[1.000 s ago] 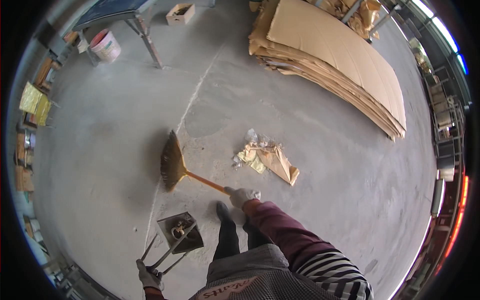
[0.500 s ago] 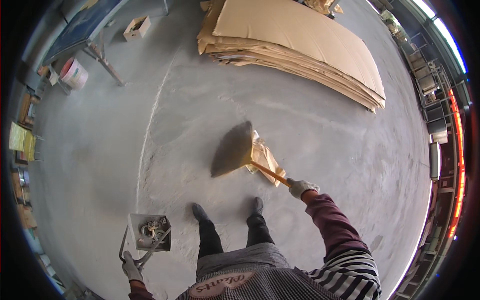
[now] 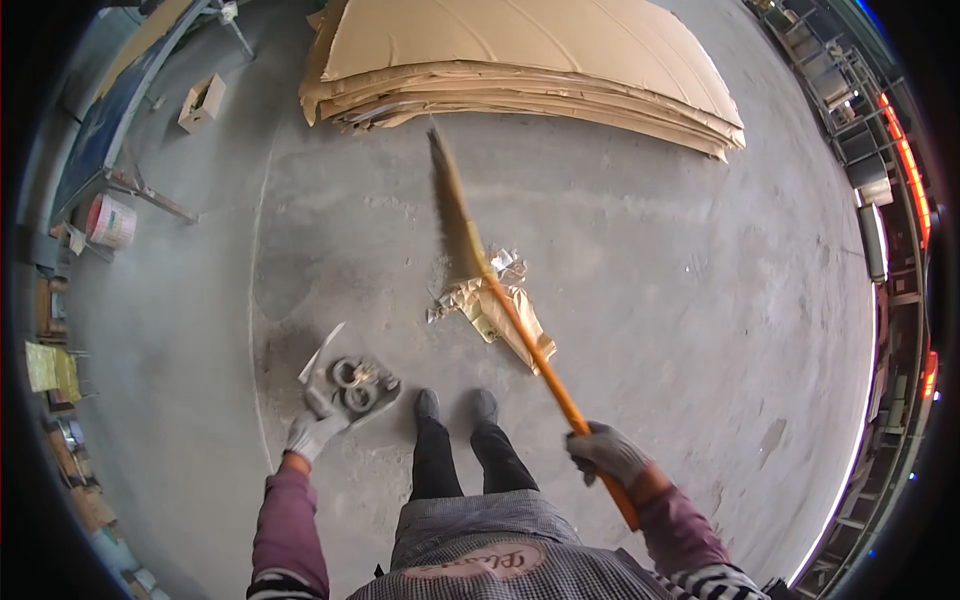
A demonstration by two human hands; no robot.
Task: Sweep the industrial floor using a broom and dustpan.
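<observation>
A: What did the right hand (image 3: 608, 452) have?

B: It gripped the broom (image 3: 512, 315) by its orange handle; the bristles, blurred, slanted away toward the cardboard stack (image 3: 530, 45).

A: And the left hand (image 3: 315, 436)?

B: Its fingers looked closed on the dustpan (image 3: 388, 392), to the left of the 2 shoes (image 3: 427, 405). At least 2 dark rings (image 3: 360, 397) lay inside.

A: The crumpled brown paper (image 3: 534, 328)?

B: It lay on the floor (image 3: 650, 300) ahead of the shoes, the broom crossing over it in view.

From my distant post, I see dark script lettering (image 3: 512, 558) across a pink oval patch (image 3: 447, 571) on the wearer's checked apron (image 3: 580, 568), its full wording unclear.
</observation>
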